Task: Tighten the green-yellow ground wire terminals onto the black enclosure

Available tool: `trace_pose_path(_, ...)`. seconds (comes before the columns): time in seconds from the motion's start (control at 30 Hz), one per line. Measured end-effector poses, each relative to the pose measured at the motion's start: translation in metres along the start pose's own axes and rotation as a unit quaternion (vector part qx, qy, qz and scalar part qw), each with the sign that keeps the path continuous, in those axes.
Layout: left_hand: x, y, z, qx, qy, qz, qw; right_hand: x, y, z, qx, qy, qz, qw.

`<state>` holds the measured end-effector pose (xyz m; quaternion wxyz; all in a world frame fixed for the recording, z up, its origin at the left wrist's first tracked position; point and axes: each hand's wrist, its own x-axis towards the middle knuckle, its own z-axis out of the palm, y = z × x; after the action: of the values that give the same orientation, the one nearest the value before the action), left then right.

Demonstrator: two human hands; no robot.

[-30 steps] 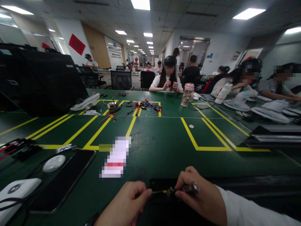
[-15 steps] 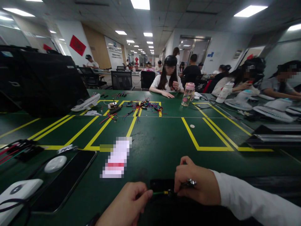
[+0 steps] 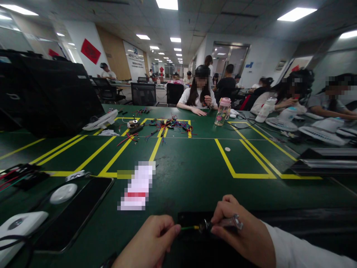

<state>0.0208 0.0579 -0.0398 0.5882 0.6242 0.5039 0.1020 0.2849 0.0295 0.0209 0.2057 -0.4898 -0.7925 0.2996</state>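
Observation:
My left hand [image 3: 156,238] pinches one end of a thin green wire [image 3: 189,227] between thumb and forefinger. The wire runs right to a yellow tip at a small dark metallic part [image 3: 205,225]. Close against that part, my right hand [image 3: 237,227] is closed around a small tool with a shiny, clear-looking end [image 3: 237,222]. What the tool is exactly is too blurred to tell. Both hands are over a black surface [image 3: 192,247] at the table's near edge.
A phone [image 3: 78,216], a white round object [image 3: 63,193] and a white device [image 3: 21,230] lie at the left. A pixelated paper [image 3: 138,186] is ahead. Further off are tangled wires [image 3: 173,124], a bottle [image 3: 222,111] and a seated person [image 3: 198,93].
My right hand has shifted slightly right, and more of the tool and the dark metallic part shows. My left hand has barely moved.

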Motion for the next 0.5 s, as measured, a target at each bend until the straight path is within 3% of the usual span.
trace_pose_path(0.23, -0.002, 0.004, -0.001, 0.004, 0.003, 0.004, 1.0, 0.006, 0.0, 0.003, -0.01, -0.01, -0.009, 1.0)
trace_pose_path(0.5, 0.0, -0.002, 0.0, 0.004, 0.001, 0.011, 1.0, 0.027, 0.002, -0.014, -0.01, -0.076, -0.107, 0.991)
